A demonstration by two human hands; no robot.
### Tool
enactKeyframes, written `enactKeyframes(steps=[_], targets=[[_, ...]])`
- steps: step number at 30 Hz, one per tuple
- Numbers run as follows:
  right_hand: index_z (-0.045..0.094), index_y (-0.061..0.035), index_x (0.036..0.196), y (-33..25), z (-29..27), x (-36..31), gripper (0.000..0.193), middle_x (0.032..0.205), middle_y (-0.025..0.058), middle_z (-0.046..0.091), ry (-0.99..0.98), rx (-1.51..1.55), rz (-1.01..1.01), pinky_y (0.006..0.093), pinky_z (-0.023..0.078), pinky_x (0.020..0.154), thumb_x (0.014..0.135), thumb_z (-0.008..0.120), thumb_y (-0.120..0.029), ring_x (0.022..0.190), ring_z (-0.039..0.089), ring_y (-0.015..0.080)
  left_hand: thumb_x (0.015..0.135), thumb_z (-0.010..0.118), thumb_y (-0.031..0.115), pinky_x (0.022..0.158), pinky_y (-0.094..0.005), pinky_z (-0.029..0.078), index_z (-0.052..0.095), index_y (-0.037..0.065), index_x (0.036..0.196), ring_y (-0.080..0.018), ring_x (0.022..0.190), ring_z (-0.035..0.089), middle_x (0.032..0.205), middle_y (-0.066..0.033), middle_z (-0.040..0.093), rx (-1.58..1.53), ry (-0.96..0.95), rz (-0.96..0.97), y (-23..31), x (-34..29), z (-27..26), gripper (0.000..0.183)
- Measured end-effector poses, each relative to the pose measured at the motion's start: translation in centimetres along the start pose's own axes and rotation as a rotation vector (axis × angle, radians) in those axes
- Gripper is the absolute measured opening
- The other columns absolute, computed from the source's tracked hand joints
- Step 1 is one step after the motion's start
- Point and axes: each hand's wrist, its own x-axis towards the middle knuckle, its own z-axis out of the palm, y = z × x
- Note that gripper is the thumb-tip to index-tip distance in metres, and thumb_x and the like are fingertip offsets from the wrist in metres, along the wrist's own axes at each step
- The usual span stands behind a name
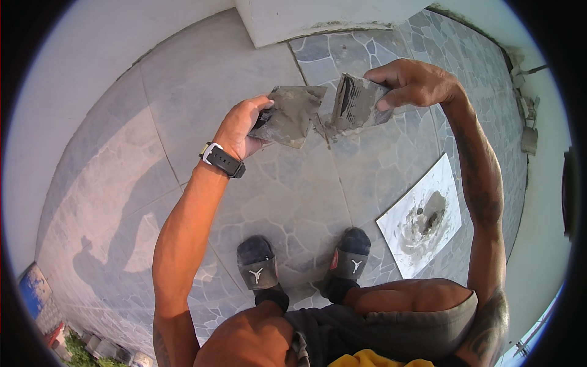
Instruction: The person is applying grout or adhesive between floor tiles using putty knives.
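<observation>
Square plate, coated with grey mortar, held above the stone-patterned floor beyond the feet, in the upper middle of the view. Gripped at its left edge by the left hand, thumb at the upper edge and the other fingers clamped on from below, partly hidden. Just to its right, a second plate, tilted, with dark ridged bands showing through smeared mortar. Pinched at its right edge between thumb and forefinger of the right hand, the rest of those fingers folded in. Only a narrow gap between the facing edges, with mortar clumps near the lower corners; impossible to tell whether touching there.

Looks like a step of scraping or working mortar from one plate to the other, judging by the coated faces and the near edges. Calls next for a firm pinch on both, the coated face level enough to keep its load, and a steady edge-to-face stroke clear of the fingertips.

Well apart, to the lower right, a white tile on the floor, bearing a mortar patch with darker lumps. Around the left wrist, a black-strapped watch.
</observation>
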Motion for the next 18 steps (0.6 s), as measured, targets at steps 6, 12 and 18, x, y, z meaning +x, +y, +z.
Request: enactKeyframes(steps=[6, 12, 18], targets=[[0.064, 0.0019, 0.118, 8.1, 4.7, 1.1, 0.042, 0.098, 0.0103, 0.069, 0.12, 0.321, 0.043, 0.0353, 0.049, 0.079, 0.08, 0.065, -0.016, 0.086, 0.062, 0.0205, 0.091, 0.048, 0.02, 0.085, -0.0361, 0.052, 0.056, 0.005, 0.126, -0.0174, 0.1, 0.062, 0.112, -0.0065, 0.063, 0.133, 0.083, 0.034, -0.7, 0.7, -1.2, 0.039], [0.061, 0.0036, 0.116, 8.4, 8.0, 3.6, 0.036, 0.091, 0.0127, 0.066, 0.142, 0.247, 0.19, 0.0331, 0.046, 0.076, 0.087, 0.062, -0.017, 0.083, 0.059, 0.0187, 0.091, 0.045, 0.015, 0.087, -0.0318, 0.051, 0.051, -0.002, 0.13, -0.0174, 0.102, 0.062, 0.115, -0.0085, 0.062, 0.052, 0.151, 0.15, -2.5, 0.1, -3.1, 0.043], [0.056, 0.0046, 0.122, 9.4, 13.4, 9.9, 0.039, 0.099, 0.0215, 0.067, 0.322, -0.007, 0.03, 0.0404, 0.048, 0.082, 0.089, 0.061, -0.015, 0.087, 0.063, 0.0312, 0.094, 0.043, 0.016, 0.093, -0.0324, 0.048, 0.046, -0.003, 0.136, -0.0187, 0.109, 0.06, 0.122, -0.0092, 0.06, 0.041, 0.123, 0.21, -4.4, 0.0, -7.0, 0.046]])
